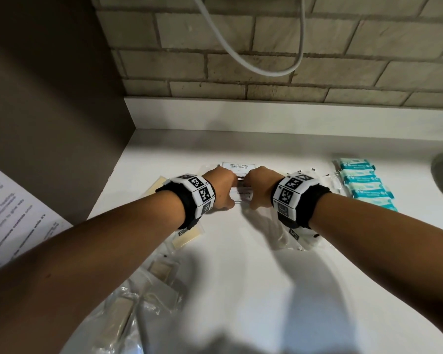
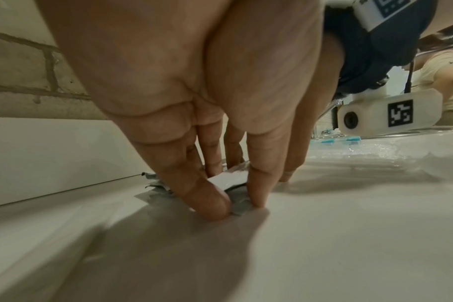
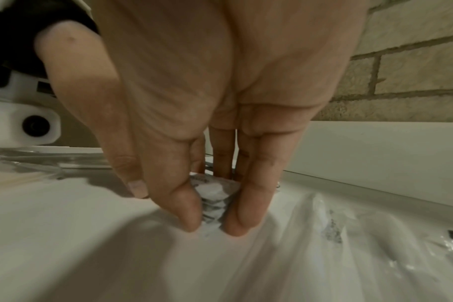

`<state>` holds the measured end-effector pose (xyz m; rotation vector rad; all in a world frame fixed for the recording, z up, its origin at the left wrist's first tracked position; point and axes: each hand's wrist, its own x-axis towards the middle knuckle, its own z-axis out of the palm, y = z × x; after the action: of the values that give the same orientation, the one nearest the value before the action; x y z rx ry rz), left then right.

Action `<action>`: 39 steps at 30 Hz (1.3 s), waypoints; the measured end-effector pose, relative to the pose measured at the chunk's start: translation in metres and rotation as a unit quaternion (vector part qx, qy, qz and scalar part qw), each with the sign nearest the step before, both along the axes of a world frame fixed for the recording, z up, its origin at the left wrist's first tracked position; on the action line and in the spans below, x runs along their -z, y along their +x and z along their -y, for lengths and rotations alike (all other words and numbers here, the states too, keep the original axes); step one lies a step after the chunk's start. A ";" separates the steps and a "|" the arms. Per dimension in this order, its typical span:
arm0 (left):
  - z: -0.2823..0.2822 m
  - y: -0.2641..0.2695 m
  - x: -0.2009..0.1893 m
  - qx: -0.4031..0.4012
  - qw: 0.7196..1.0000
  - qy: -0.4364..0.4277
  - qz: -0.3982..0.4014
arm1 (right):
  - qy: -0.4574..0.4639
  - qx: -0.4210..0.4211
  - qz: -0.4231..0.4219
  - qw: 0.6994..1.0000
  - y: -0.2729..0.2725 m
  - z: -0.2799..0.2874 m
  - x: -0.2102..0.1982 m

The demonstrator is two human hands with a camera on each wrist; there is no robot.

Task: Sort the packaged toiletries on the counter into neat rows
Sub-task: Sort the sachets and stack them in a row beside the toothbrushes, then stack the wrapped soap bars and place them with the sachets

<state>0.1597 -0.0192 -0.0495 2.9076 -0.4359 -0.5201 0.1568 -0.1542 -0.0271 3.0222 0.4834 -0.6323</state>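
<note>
Now both hands square up a small stack of sachets at the middle of the counter

Largest first: the white counter (image 1: 241, 264) carries a row of teal packets (image 1: 366, 183) at 2 o'clock, running near to far, and loose clear-wrapped items (image 1: 149, 284) at 7 o'clock, unsorted. At centre lies the stack of flat white sachets (image 1: 241, 195), its long axis left to right, print reading upright toward the person; a shampoo sachet (image 1: 238, 166) lies just beyond, at 12 o'clock. The left hand (image 1: 221, 186) pinches the stack's left end between thumb and fingers, the right hand (image 1: 260, 187) its right end. Judged step: aligning one row. Next calls for releasing the stack square to the wall, then fetching from the loose items
</note>
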 end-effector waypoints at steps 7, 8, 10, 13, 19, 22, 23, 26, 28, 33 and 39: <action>-0.011 -0.003 -0.004 -0.008 0.999 -0.042 -0.002 | -0.009 -0.009 0.000 1.000 -0.005 0.002 -0.009; -0.015 -0.005 -0.008 -0.010 0.999 -0.048 0.002 | -0.011 -0.010 0.007 1.000 -0.006 0.001 -0.012; -0.024 -0.008 -0.017 -0.013 0.998 -0.056 0.020 | -0.013 -0.023 0.038 0.999 -0.009 -0.002 -0.019; -0.047 -0.017 -0.035 -0.039 0.995 -0.079 0.045 | 0.014 -0.068 0.076 0.995 -0.021 -0.019 -0.034; -0.119 -0.026 -0.039 -0.177 0.979 -0.052 0.086 | 0.085 -0.225 0.017 0.970 -0.058 -0.077 -0.032; -0.144 -0.032 -0.023 -0.230 0.972 0.011 0.041 | 0.040 -0.261 -0.004 0.964 -0.072 -0.097 -0.013; -0.150 -0.033 -0.015 -0.239 0.970 0.032 0.023 | 0.012 -0.272 -0.006 0.962 -0.076 -0.102 -0.007; -0.155 -0.033 0.003 -0.259 0.964 0.057 -0.003 | -0.047 -0.299 -0.001 0.953 -0.076 -0.111 0.007; -0.151 -0.033 0.006 -0.268 0.961 0.065 -0.014 | -0.052 -0.297 0.005 0.953 -0.073 -0.114 0.006; -0.138 -0.034 0.001 -0.244 0.968 0.060 -0.012 | -0.043 -0.275 -0.001 0.961 -0.079 -0.120 0.000; -0.129 -0.033 -0.013 -0.296 0.955 0.000 -0.028 | -0.042 -0.276 0.010 0.960 -0.083 -0.115 -0.008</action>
<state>0.1266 0.1098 -0.0367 2.8048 0.4375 -0.4935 0.0741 -0.0397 -0.0195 2.6149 1.2000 -0.5563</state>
